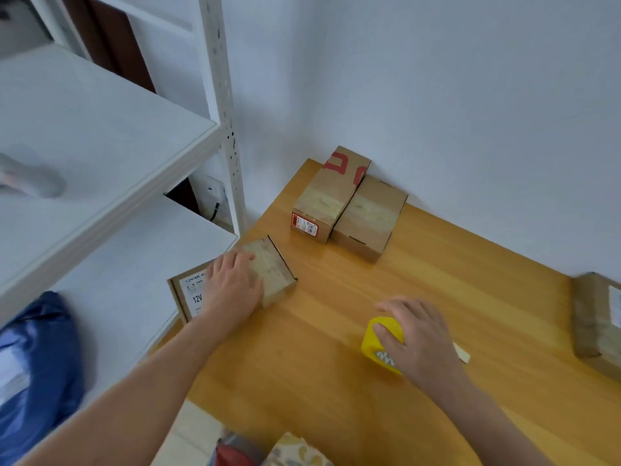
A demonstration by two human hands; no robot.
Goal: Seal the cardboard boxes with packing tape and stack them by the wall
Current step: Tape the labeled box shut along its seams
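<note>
A taped cardboard box with a white "12V" label lies at the left edge of the wooden table. My left hand rests on top of it, fingers curled over its far side. My right hand grips a yellow tape dispenser standing on the table, with a loose strip of tape trailing out to its right. Two taped boxes stand side by side against the wall at the table's far corner: one with red print and a plain one.
Another cardboard box sits at the right edge of the table. A white metal shelf unit stands close on the left, holding a blue bag. Patterned cloth shows below the table's near edge.
</note>
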